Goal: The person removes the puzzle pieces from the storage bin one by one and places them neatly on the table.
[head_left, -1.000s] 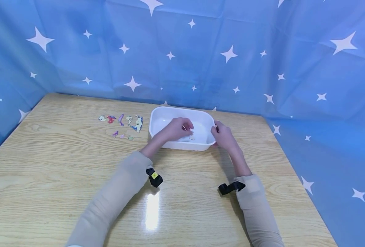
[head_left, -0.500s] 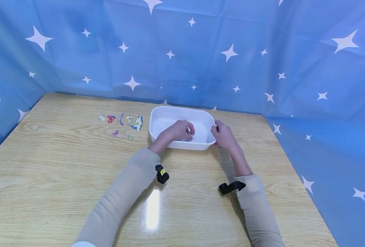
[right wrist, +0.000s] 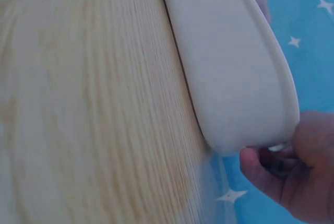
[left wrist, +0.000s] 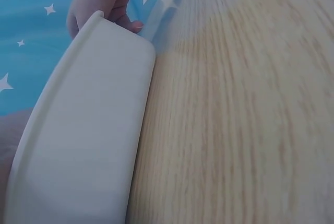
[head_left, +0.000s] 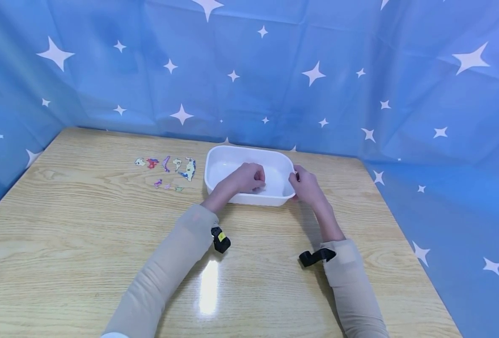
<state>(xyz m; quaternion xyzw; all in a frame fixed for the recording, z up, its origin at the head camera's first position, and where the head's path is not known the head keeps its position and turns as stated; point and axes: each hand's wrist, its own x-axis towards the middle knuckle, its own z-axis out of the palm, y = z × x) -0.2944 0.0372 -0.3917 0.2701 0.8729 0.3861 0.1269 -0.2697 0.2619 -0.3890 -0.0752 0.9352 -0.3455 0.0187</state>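
A white plastic basin point(head_left: 255, 200) stands on the wooden table near its back edge. My left hand point(head_left: 246, 177) reaches over the near rim into it, with thumb and fingertips brought together low inside at a small pale flat piece point(head_left: 259, 189), mostly hidden under the fingers. The basin wall conceals these fingertips in the left wrist view. My right hand point(head_left: 306, 185) grips the basin's right end; in the right wrist view its thumb and curled fingers point(right wrist: 261, 174) hold the rim and underside of that end.
Left of the basin, several small colourful flat cut-outs lie in two rows, among them a red piece point(head_left: 152, 163), a purple piece point(head_left: 166, 163) and a larger pale-and-blue piece point(head_left: 188, 169). A blue star-patterned cloth point(head_left: 249, 70) hangs behind the table point(head_left: 105, 244).
My left hand has moved slightly right and its fingertips have gone lower into the basin, covering more of the pale piece. The right hand and basin stay put.
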